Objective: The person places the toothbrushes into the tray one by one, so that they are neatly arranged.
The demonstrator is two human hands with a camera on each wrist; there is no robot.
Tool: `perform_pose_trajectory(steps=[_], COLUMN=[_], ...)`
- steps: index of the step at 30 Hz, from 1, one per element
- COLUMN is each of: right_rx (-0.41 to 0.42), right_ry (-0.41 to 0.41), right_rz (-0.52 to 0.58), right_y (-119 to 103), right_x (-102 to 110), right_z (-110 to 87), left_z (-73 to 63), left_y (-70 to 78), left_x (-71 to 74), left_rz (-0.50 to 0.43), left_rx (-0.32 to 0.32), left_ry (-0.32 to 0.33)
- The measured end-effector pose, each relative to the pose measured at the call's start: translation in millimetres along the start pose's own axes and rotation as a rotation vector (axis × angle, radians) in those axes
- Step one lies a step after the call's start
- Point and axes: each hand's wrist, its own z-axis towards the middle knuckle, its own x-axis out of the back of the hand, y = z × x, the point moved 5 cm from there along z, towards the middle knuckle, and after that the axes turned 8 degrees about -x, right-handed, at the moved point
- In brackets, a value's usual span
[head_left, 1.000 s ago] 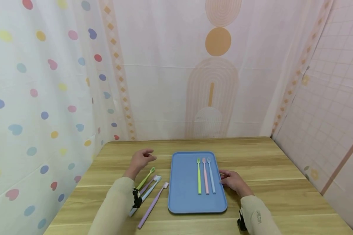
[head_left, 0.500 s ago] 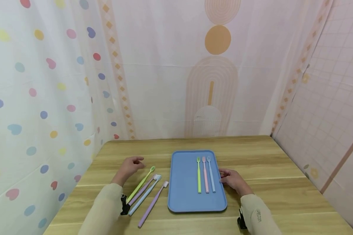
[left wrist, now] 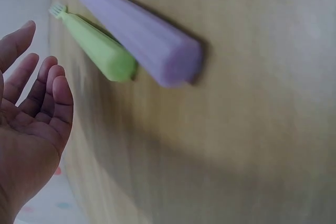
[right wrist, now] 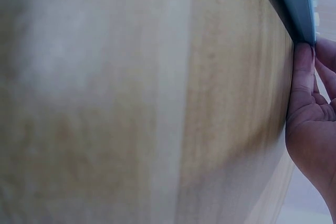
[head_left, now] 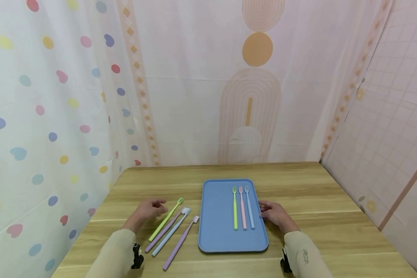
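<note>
My left hand [head_left: 146,210] hovers with loosely bent fingers just left of a green toothbrush [head_left: 165,221]. Nothing is in it; the left wrist view shows its palm bare beside the green handle [left wrist: 102,53] and a purple one [left wrist: 139,32]. To the right of that green brush lie a purple toothbrush [head_left: 164,233], a light blue one [head_left: 170,234] and a second purple one [head_left: 180,246], all slanted. My right hand [head_left: 277,215] holds the right rim of a blue tray [head_left: 215,216], thumb and fingers at its edge [right wrist: 294,3].
On the tray's right half, a green toothbrush [head_left: 235,214], a pink one [head_left: 243,214] and a light blue one [head_left: 250,214] lie side by side, heads away from me. Patterned curtains [head_left: 187,96] hang behind the wooden table [head_left: 299,177] and along its sides.
My left hand has moved left and toward me, lower beside the green toothbrush, uncovering the brush handles. The right hand and the tray have stayed put.
</note>
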Motion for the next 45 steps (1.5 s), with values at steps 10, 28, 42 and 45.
perform_pose_trajectory(steps=[10, 28, 42, 45], right_rx=[-0.001, 0.013, 0.001, -0.001], right_ry=[-0.010, -0.022, -0.006, -0.006], right_rz=[0.019, 0.019, -0.011, -0.014], right_y=[1, 0, -1, 1], right_x=[-1, 0, 2, 1], right_z=[-0.4, -0.2, 1.4, 0.2], left_z=[-7.4, -11.7, -9.5, -9.8], left_y=[-9.8, -16.8, -14.9, -14.9], left_x=[-7.3, -16.6, -16.7, -18.7], left_rz=[-0.034, -0.080, -0.043, -0.017], left_rx=[0.007, 0.009, 0.049, 0.053], left_ry=[-0.066, -0.084, -0.035, -0.021])
